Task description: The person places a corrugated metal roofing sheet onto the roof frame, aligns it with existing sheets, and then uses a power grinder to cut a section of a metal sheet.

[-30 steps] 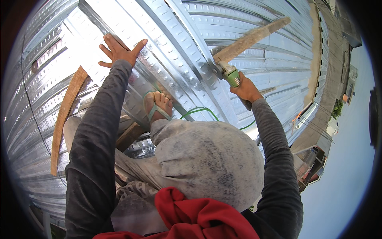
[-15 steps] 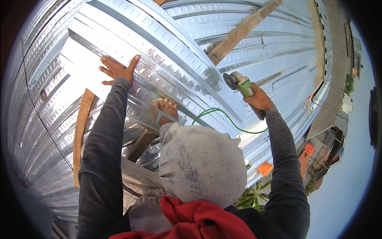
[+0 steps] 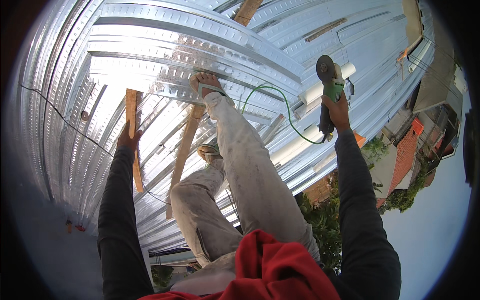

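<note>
Sunlight glares off the corrugated galvanised metal sheets (image 3: 210, 55) under us, and our right hand (image 3: 337, 111) holds a green-bodied angle grinder with a dark round disc (image 3: 327, 85) out to the right, clear of the metal. Our fingers (image 3: 332, 102) are wrapped tightly round the slim rear part of its body, pressed together in a full grip. Its long axis runs nearly upright in the head view, tilted slightly, with the disc end at the top, pointing away from us, and the tail end at the bottom beneath our hand. We see the flat face of the disc with its centre nut turned toward the camera. A thin green cable (image 3: 280, 102) leaves the tail end and loops left across the sheets toward our raised foot in a green-strapped sandal (image 3: 206, 86), which is planted on a ridge of the metal. Our left hand (image 3: 129, 139) rests on a narrow wooden batten (image 3: 132, 115) lying on the sheets; we cannot tell whether its fingers are curled round the wood or just pressed against it. White plastic pipes (image 3: 320, 90) lie just behind the grinder.
</note>
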{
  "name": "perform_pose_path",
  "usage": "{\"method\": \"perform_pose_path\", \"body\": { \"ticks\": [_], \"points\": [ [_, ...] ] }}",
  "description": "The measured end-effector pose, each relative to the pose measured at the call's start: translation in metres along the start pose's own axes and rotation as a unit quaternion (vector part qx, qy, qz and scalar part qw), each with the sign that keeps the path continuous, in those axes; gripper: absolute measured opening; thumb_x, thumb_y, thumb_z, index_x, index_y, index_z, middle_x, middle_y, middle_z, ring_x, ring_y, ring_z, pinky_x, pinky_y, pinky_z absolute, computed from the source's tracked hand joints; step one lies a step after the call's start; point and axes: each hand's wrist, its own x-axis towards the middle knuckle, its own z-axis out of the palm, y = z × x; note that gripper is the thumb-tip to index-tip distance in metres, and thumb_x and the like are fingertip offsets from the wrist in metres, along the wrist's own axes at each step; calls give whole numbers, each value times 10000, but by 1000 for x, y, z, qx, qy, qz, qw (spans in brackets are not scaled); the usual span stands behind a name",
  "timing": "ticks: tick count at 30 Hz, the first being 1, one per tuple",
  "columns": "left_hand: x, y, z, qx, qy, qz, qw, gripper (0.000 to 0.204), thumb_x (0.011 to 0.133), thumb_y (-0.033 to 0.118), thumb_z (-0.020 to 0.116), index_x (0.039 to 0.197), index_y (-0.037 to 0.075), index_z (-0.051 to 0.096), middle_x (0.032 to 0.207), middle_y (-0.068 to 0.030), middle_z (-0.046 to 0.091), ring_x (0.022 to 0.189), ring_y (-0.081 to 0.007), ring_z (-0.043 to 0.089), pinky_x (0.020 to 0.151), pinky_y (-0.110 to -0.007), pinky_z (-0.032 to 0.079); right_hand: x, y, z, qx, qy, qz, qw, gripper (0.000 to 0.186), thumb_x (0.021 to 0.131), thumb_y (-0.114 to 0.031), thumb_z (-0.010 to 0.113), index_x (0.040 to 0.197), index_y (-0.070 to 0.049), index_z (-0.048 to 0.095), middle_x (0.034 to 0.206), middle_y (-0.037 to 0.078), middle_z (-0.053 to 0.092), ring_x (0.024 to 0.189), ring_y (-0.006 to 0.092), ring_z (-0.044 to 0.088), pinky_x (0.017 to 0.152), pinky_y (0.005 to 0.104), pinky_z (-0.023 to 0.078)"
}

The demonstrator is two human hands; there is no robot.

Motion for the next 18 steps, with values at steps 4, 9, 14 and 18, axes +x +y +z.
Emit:
{"method": "perform_pose_path", "body": {
  "ticks": [4,9,14,18],
  "points": [
    [-120,-25,23,33,-105,-63,992,752,873,377,726,1480,63,412,1408,-230,538,1322,-361,509,1116,-401,397,-33,2,0,18,31,-57,998,438,814,-184,748,1156,-6,541,987,78,619,853,154,610,747,320,517],
    [-254,-91,93,-40,-132,-106,985,712,873,436,724,1436,68,491,1392,-192,568,1315,-324,525,1113,-393,404,-54,-3,7,83,31,-93,992,451,803,-192,769,1146,-1,549,984,74,630,851,156,618,744,316,517],
    [-346,-98,113,-36,-178,-134,974,677,881,449,712,1417,80,524,1385,-160,586,1305,-300,540,1104,-392,416,-95,-37,-4,64,23,-106,992,415,798,-181,777,1117,-8,574,941,62,646,825,139,617,739,312,515],
    [-352,-92,105,-62,-127,-113,984,679,885,451,708,1411,62,527,1375,-162,593,1301,-302,544,1093,-403,426,-121,-48,-16,97,35,-123,987,414,800,-185,776,1121,-18,575,957,66,654,837,142,628,739,313,521]
  ]
}}
